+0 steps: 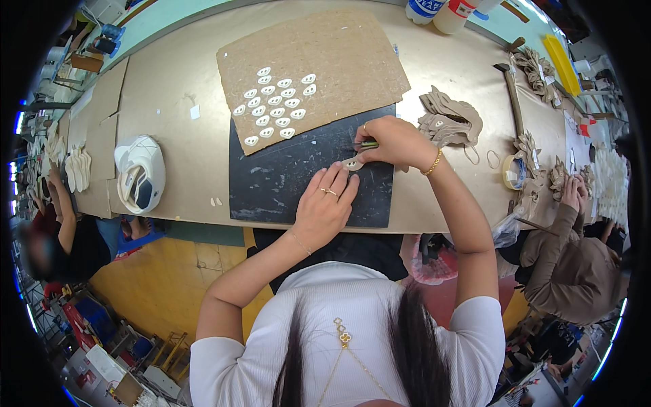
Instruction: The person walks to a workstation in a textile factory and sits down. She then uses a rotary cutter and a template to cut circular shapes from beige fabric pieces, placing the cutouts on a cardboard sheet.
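Note:
My left hand (324,207) lies flat on a black board (271,197), its fingers stretched out. Its fingertips touch the edge of a small beige piece (350,163) with a white oval patch on it. My right hand (399,144) is closed round a thin green tool (369,144) and its fingertips meet the same piece from the right. The tool's working end is hidden by the fingers. Beyond my hands, a brown cardboard sheet (339,51) overlaps the board and carries several white oval patches (275,100) with dark holes.
A stack of beige cut pieces (451,119) lies right of the board. A white shoe (141,173) stands at left. Farther right are a hammer (510,98), a tape roll (514,172) and more beige bundles (536,71). Bottles (451,15) stand at the back. People work at both sides.

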